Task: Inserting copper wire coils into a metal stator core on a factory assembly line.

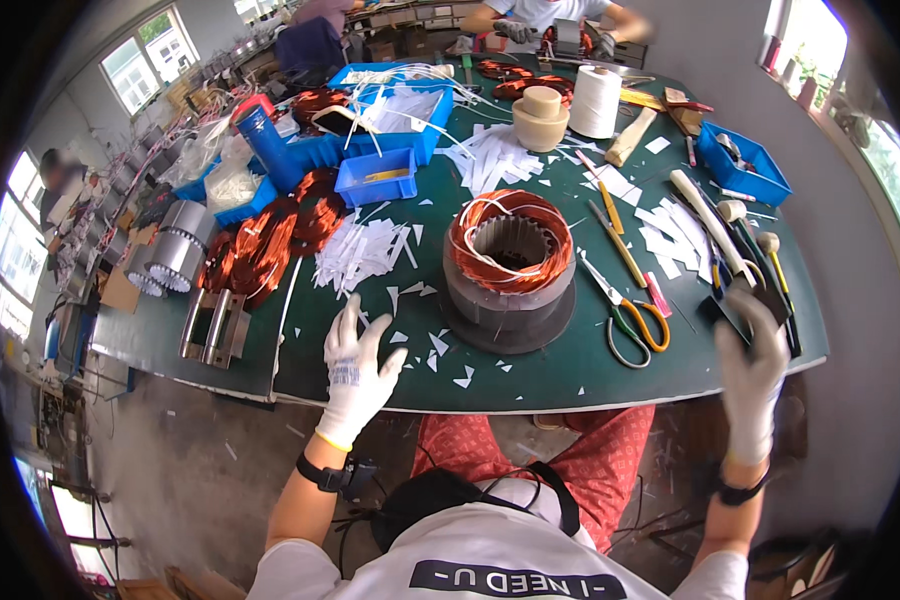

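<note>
My left hand (358,378), in a white knitted glove, hovers over the near edge of the green table. Its fingers are apart and nothing is in it. My right hand (753,365), gloved too, is at the right edge beside several long-handled tools; motion smears its fingers, so their grip is unclear. Just left of it is a flat black piece (726,318). Between my hands a motor stator (510,300) stands upright on a dark round base, with a ring of copper wire coils (542,240) on top. Scissors (630,320) with orange and green handles lie right of it.
White paper strips (360,250) and cut scraps lie around the stator. Copper coils (270,240), metal cores (182,245) and blue bins (375,180) fill the left. A thread spool (595,103), mallet (710,225) and blue tray (745,163) are farther right. Another person's gloved hands (515,32) work opposite.
</note>
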Motion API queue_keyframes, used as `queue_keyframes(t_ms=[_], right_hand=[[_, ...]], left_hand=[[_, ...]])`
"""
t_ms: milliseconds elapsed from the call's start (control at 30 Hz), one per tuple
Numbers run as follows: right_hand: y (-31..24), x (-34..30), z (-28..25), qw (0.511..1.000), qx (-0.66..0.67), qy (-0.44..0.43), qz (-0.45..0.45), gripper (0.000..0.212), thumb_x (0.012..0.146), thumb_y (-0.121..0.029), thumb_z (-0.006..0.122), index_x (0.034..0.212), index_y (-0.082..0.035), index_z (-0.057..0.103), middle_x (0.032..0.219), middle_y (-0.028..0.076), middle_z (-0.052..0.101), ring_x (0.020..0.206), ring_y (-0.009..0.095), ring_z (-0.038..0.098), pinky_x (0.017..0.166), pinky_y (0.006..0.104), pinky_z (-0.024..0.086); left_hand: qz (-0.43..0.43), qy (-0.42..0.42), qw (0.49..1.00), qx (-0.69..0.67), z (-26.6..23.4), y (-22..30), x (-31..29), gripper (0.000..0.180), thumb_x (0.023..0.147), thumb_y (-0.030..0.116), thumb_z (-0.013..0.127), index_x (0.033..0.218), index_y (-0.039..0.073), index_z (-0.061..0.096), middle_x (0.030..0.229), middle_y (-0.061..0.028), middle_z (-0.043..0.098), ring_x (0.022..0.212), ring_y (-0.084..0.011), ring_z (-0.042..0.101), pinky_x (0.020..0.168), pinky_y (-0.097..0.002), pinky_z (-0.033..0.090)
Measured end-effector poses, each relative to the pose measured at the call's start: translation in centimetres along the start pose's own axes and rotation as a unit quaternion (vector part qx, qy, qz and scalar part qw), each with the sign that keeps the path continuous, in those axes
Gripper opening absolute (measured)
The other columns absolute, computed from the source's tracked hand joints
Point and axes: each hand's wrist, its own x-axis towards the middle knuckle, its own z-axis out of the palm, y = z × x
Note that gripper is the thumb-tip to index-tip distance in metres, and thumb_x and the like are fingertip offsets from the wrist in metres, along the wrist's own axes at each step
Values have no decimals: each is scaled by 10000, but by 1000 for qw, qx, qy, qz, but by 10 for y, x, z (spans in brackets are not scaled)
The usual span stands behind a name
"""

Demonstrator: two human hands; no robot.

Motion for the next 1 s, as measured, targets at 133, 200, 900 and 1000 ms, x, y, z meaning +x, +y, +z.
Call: queue_keyframes(t_ms=[133,200,900,1000], right_hand=[[-26,72,16,996,81,-10,45,208,869,-23,635,1066,13,691,1061,120,693,949,162,644,843,310,504],[-30,92,38,997,44,-53,-41,193,883,-73,639,1055,-14,702,999,115,700,885,157,646,796,299,504],[-48,272,243,971,88,-205,-82,282,882,-215,623,1083,-41,716,961,132,727,908,237,697,837,332,518],[-54,273,322,923,-35,-345,-169,299,878,-303,622,1050,-82,726,976,139,728,899,285,694,823,358,530]], left_hand=[[-27,26,999,-6,1,-6,-14,477,773,220,756,1205,59,631,1456,-239,408,1296,-422,425,1069,-515,358],[-21,60,998,19,-1,2,-11,455,775,221,756,1182,55,641,1428,-217,442,1280,-408,439,1061,-516,362],[-38,109,993,-24,3,0,-7,308,760,199,755,1041,103,675,1246,-110,589,1159,-337,536,991,-470,410],[-60,126,990,-18,-4,-7,-19,278,746,158,757,1004,91,677,1204,-121,607,1147,-340,546,970,-468,428]])
